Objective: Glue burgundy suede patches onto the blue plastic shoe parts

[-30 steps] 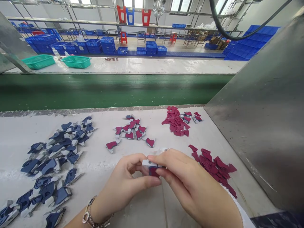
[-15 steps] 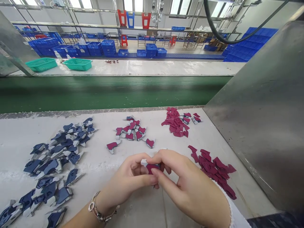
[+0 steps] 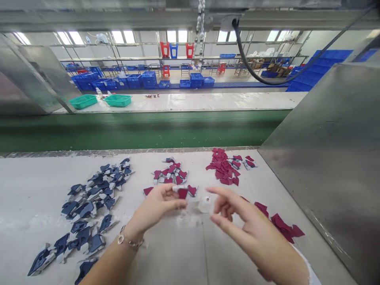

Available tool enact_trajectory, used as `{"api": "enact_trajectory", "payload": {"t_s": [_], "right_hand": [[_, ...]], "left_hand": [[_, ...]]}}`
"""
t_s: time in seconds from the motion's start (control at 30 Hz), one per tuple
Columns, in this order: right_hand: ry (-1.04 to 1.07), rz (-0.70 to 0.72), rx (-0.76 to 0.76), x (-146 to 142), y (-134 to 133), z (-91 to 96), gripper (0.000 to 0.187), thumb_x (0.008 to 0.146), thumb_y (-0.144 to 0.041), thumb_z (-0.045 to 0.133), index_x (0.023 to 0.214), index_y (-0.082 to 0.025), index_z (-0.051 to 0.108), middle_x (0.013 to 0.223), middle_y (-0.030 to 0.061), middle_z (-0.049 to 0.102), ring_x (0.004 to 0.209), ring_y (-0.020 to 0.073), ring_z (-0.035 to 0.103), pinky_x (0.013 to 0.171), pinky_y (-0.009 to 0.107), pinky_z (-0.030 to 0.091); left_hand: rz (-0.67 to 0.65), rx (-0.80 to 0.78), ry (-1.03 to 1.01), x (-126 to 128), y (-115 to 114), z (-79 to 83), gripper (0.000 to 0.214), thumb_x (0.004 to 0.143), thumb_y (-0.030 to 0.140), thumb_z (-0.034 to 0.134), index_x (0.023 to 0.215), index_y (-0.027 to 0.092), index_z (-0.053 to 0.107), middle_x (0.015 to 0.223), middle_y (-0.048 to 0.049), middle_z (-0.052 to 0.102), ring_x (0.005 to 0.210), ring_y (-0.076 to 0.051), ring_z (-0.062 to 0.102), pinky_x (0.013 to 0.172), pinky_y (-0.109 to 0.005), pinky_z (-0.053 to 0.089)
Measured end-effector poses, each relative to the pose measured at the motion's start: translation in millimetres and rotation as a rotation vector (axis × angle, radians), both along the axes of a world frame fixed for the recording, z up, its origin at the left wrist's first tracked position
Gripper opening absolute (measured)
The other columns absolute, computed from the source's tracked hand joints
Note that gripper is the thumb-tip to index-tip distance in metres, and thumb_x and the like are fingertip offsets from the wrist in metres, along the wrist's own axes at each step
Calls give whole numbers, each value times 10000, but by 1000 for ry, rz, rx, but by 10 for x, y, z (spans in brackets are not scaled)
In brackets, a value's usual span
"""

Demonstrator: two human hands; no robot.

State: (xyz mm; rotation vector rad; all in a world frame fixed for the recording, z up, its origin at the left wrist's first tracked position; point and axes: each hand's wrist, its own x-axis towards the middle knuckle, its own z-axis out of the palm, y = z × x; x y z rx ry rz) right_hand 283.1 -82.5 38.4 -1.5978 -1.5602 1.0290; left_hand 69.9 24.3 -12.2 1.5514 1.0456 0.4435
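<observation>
My left hand [image 3: 158, 206] pinches a small maroon-and-white piece [image 3: 181, 192] between thumb and fingers, just in front of a small cluster of the same maroon-and-white pieces [image 3: 170, 174]. My right hand [image 3: 237, 217] hovers to the right of it with fingers spread and nothing in them. A small pale scrap [image 3: 204, 204] lies on the white table [image 3: 184, 253] between the two hands. Flat maroon pieces [image 3: 282, 225] lie beside my right hand.
A large spread of navy-and-white pieces [image 3: 89, 206] covers the table's left. Another maroon pile [image 3: 224, 168] sits at the far edge. A green conveyor belt [image 3: 133, 128] runs behind the table. A slanted metal panel [image 3: 332, 158] walls the right side. Green baskets [image 3: 117, 100] stand beyond.
My hands have come apart: the right hand let go and moved right, opening. The left hand keeps the maroon piece and moved slightly forward. The camera tilted up.
</observation>
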Motion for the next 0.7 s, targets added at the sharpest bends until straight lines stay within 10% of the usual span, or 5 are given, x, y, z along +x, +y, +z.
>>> {"api": "enact_trajectory", "payload": {"t_s": [0.13,0.37,0.57,0.7], "right_hand": [[-126,-181,-59,232,50,-318,473,926,-562,539,1302,-285,469,1025,34,598,892,224,583,831,416,480],[-124,-91,-73,134,275,-809,526,804,-341,677,1300,-215,559,1161,81,630,1048,265,609,909,436,492],[-35,-2,-34,35,367,-827,218,816,-296,657,1013,-203,671,1032,46,680,996,256,617,901,400,478],[38,-19,-42,57,235,-635,324,931,-389,538,1204,-215,543,898,16,678,753,205,610,720,353,493]], "left_hand": [[202,205,225,-114,267,-71,494,866,428,664,1278,171,577,1171,-137,720,939,-242,732,825,-323,556],[457,502,718,-661,639,-38,319,954,361,548,1190,158,618,1294,-155,605,1210,-329,562,1027,-503,425],[403,531,813,-954,971,10,286,932,349,626,1134,147,632,1213,-102,629,1151,-271,585,1000,-516,464],[329,541,607,-826,774,159,304,906,392,616,1139,199,639,1155,-125,672,1125,-308,620,940,-444,507]]}}
